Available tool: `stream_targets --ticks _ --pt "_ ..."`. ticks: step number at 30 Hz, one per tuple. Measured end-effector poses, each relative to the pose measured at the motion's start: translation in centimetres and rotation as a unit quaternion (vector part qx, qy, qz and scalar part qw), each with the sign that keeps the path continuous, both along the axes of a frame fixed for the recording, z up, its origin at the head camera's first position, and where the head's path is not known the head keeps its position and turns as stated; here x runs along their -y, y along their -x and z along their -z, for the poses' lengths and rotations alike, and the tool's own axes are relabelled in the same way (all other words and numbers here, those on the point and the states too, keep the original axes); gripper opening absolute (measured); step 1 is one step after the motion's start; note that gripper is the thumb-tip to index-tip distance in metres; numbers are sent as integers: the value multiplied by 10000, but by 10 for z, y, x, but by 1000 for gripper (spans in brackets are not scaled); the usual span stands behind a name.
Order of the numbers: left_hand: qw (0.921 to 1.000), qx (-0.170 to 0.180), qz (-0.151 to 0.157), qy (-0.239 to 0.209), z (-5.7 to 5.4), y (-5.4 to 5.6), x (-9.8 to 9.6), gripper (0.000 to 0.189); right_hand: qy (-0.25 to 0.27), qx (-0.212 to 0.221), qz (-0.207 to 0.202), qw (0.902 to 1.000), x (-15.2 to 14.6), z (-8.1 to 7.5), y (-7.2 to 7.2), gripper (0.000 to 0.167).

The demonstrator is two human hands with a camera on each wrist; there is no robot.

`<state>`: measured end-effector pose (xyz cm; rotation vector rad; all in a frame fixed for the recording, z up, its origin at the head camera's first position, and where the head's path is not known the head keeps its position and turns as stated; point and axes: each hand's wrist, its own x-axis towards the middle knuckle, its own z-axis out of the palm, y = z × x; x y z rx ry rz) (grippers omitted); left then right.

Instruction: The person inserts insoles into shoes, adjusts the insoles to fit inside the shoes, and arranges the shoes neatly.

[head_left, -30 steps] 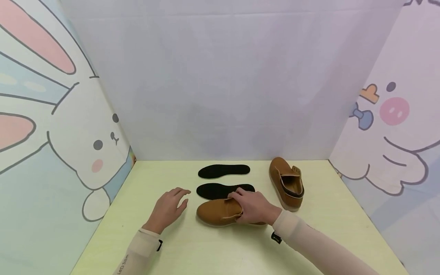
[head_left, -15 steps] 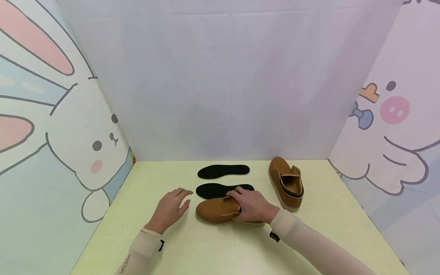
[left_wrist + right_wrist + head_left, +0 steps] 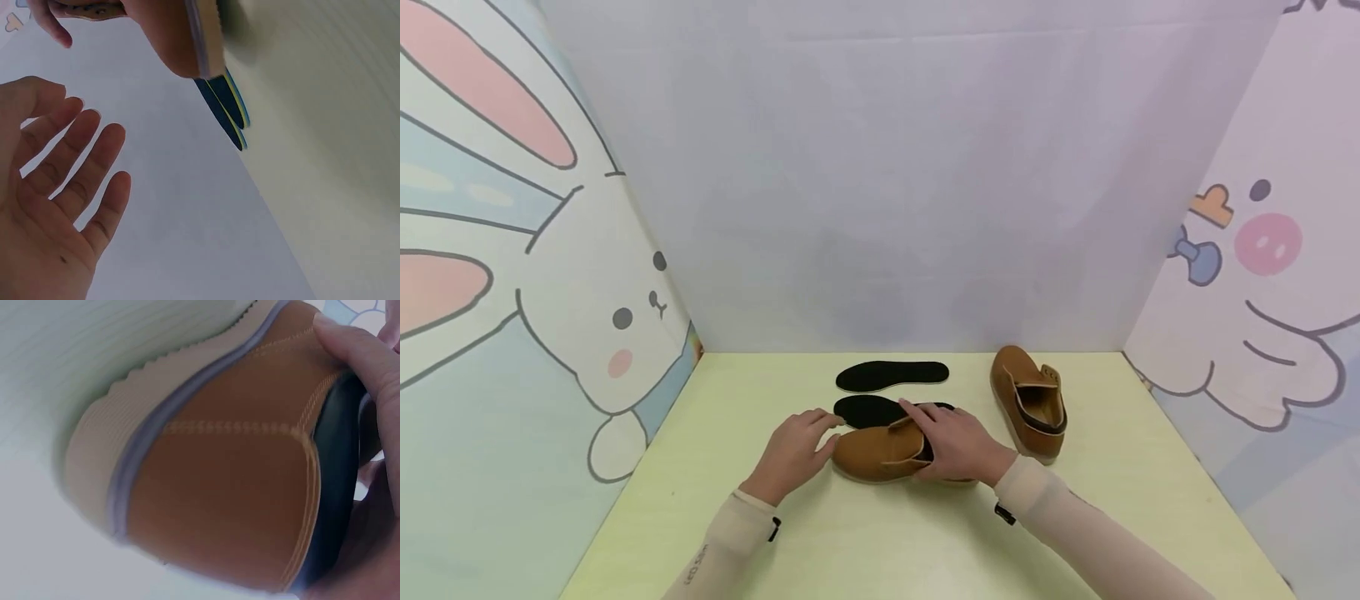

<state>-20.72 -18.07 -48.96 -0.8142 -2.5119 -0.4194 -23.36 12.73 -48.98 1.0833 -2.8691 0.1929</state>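
A brown lace-up style shoe (image 3: 868, 455) lies with its toe to the left in the head view. My right hand (image 3: 958, 442) spans its opening and grips it, thumb (image 3: 359, 347) on the near side and fingers across to the far side. My left hand (image 3: 793, 454), fingers loosely bent and apart, holds nothing and has its fingertips right at the toe; its palm shows in the left wrist view. Just beyond the shoe lies a black insole (image 3: 867, 411), partly hidden by the shoe and my right hand.
A second black insole (image 3: 891, 376) lies farther back on the pale yellow table (image 3: 760, 379). The other brown shoe (image 3: 1026, 408) stands to the right, toe pointing away. A white back wall (image 3: 880, 208) and cartoon-printed side walls enclose the table.
My left hand has moved right to the shoe's toe. The gripped shoe has shifted slightly away from me, covering more of the near insole. My right fingers have straightened somewhat.
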Motion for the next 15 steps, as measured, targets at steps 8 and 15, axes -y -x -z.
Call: stream_targets --ticks 8,15 --pt "9982 585 -13 163 -18 3 -72 30 -149 105 709 9973 -20 7 -3 118" --pt "9832 1632 -702 419 -17 4 -122 62 64 175 732 9971 -21 13 -7 105"
